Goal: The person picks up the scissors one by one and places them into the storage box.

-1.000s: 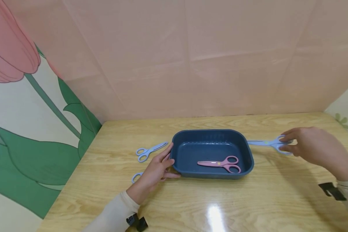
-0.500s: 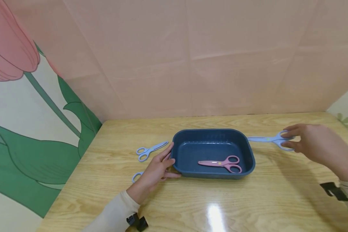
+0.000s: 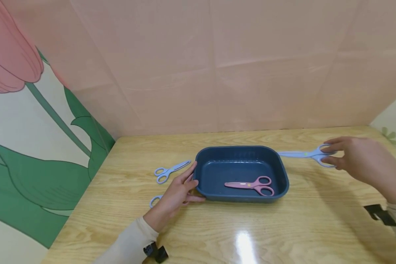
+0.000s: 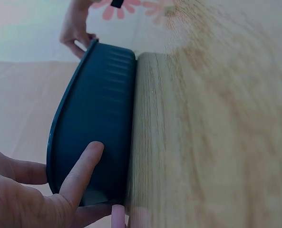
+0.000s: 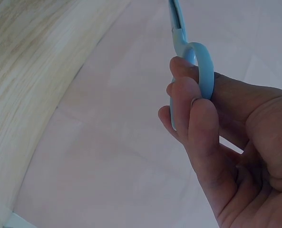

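In the head view, my left hand (image 3: 176, 194) grips the left end of a dark blue rectangular tray (image 3: 241, 200), thumb at the rim and other fingers along the outer wall. Pink scissors (image 3: 250, 185) lie inside the tray, handles to the right. My right hand (image 3: 366, 165) pinches light blue scissors (image 3: 308, 154) by the finger loops. Their closed blades point left, the tip right at the tray's right rim; a shadow falls on the table below. In the right wrist view, thumb and fingers wrap the loop of these scissors (image 5: 206, 71).
Left of the tray lie other light blue scissors (image 3: 171, 171). Nearer, a blue scissor loop (image 3: 156, 201) shows past my left wrist, the rest hidden. Something pink peeks out under my left hand. The wooden table (image 3: 300, 231) ends at a pinkish wall (image 3: 214, 73).
My right hand has raised the light blue scissors a little, and their tip has shifted slightly left toward the tray rim. The left hand and tray stay put.
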`<state>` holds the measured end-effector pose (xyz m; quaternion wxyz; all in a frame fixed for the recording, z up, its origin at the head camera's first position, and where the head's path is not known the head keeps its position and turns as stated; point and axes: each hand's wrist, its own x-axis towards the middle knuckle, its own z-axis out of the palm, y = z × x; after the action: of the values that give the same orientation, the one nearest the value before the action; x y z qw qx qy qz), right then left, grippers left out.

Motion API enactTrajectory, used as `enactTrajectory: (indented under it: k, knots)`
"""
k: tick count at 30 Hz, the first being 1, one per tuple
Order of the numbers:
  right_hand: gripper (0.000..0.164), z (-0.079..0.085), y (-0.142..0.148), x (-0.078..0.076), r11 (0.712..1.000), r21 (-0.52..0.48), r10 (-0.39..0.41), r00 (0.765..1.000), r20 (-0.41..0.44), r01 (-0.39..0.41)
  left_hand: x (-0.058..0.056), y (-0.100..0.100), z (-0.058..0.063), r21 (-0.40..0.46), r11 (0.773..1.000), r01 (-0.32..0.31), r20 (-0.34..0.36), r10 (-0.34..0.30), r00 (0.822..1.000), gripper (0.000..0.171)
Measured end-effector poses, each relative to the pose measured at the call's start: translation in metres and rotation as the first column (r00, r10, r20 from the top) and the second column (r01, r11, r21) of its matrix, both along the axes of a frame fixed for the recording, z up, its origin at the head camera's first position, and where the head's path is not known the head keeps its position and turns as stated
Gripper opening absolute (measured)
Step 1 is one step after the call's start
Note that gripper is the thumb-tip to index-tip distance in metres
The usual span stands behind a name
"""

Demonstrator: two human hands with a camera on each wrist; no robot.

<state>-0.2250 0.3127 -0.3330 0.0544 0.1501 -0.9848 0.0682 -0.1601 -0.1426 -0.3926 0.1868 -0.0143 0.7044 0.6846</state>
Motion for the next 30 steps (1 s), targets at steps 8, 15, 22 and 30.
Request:
enactTrajectory:
  k: [8,15,22,30]
  knots:
    - [0.043,0.002,0.002,0.002,1.000,-0.008,-0.006,0.995,-0.098,0.005,0.000,0.000,0.001,0.001,1.000,0.002,0.004,-0.002,1.000,0.062]
    - [0.043,0.003,-0.005,0.009,1.000,-0.007,0.022,0.987,-0.157,-0.023,0.000,-0.001,0.001,0.005,1.000,0.008,-0.002,-0.008,1.000,0.063]
    - [0.034,0.000,-0.019,0.011,0.999,-0.001,0.050,0.985,-0.163,-0.051,0.002,0.000,0.005,0.000,1.000,0.000,0.011,0.000,1.000,0.064]
    - [0.032,0.000,-0.040,0.006,0.994,-0.019,0.101,0.991,-0.089,-0.103,0.000,-0.001,0.001,-0.009,1.000,-0.010,0.017,0.010,1.000,0.063]
